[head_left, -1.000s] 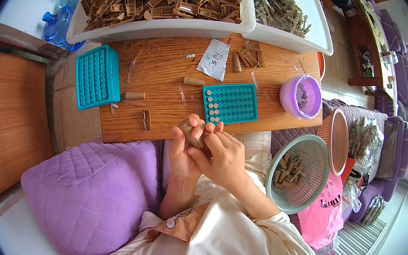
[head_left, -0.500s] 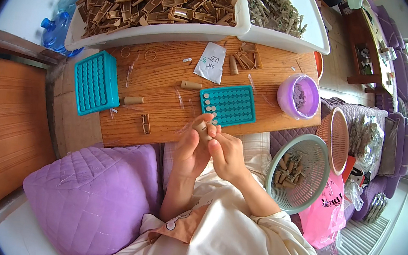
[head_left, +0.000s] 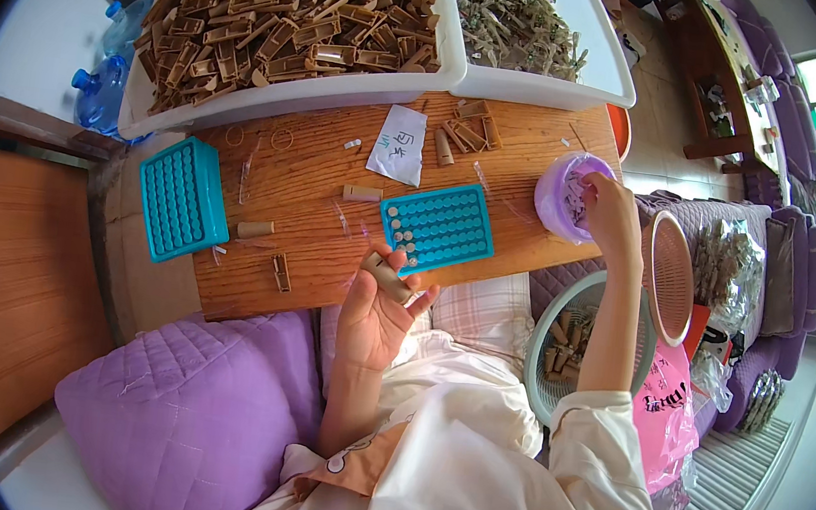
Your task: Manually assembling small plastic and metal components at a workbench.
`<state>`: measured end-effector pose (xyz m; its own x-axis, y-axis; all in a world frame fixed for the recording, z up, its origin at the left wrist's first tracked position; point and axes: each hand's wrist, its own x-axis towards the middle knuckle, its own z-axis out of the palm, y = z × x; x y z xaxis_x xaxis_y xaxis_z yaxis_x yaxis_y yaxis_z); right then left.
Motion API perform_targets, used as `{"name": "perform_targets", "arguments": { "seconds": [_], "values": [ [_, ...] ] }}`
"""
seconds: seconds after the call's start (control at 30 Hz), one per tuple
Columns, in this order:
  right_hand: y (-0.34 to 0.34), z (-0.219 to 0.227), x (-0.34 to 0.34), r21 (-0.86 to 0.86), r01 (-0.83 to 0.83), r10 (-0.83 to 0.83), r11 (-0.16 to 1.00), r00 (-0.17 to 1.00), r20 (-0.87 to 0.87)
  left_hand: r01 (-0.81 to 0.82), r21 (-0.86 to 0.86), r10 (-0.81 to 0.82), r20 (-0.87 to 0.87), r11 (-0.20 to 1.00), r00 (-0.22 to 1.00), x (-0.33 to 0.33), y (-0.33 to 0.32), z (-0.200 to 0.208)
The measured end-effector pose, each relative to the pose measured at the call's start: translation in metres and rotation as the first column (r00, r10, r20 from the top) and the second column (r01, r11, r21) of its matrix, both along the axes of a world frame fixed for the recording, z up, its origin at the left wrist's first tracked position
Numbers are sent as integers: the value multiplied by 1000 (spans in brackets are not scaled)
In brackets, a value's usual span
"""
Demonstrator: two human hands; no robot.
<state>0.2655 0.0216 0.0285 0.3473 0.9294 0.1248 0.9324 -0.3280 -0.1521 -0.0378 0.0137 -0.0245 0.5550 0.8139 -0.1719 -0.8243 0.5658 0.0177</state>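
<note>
Between the thumb and fingers of my left hand (head_left: 375, 327) is a tan cylindrical casing (head_left: 387, 278) with a small dark slot, tilted over the table's front edge. My right hand (head_left: 612, 213) reaches into the purple bowl (head_left: 546, 205) at the table's right end. Its fingers are bent together among small pale pieces (head_left: 575, 202); what they pinch is hidden. Beyond my left hand lies a teal tray (head_left: 451, 230) with rows of round holes, and several small round-ended pieces (head_left: 397, 224) stand along its left side.
At the back, white bins hold brown casing halves (head_left: 294, 20) and greyish clear parts (head_left: 520, 21). Another teal tray (head_left: 183, 199) sits left. Loose casings (head_left: 363, 193) and a paper note (head_left: 398, 145) lie on the wooden table (head_left: 310, 234). A grey basket (head_left: 538, 366) with casings stands right.
My right hand has left the casing and moved right into the purple bowl. My left hand keeps the casing, its fingers more spread. The whole view has shifted slightly.
</note>
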Motion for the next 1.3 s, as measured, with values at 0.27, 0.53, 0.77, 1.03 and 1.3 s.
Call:
{"name": "perform_targets", "arguments": {
  "seconds": [0.27, 0.53, 0.77, 1.03, 1.3],
  "values": [
    [17, -16, 11, -440, -20, 134, 898, 964, 228, 38, 32, -38, 4, 999, 999, -3, -1, -4],
    [6, 9, 15, -187, -113, 40, 976, 934, -356, 33, -27, -33, -16, 999, 999, -4, -3, -3],
    [-10, 35, -29, 3, 40, -28, 999, 741, -671, 198, -116, -191, 65, 973, 979, 0, -8, 11],
    [-18, 42, -122, 282, -339, 440, 898, 640, -631, 207, -77, -210, -37, 975, 977, 2, -15, 20],
    [-25, 47, -159, 361, -481, 592, 799, 524, -613, 253, -5, -253, -47, 968, 966, -2, -21, 20]
  ]
}}
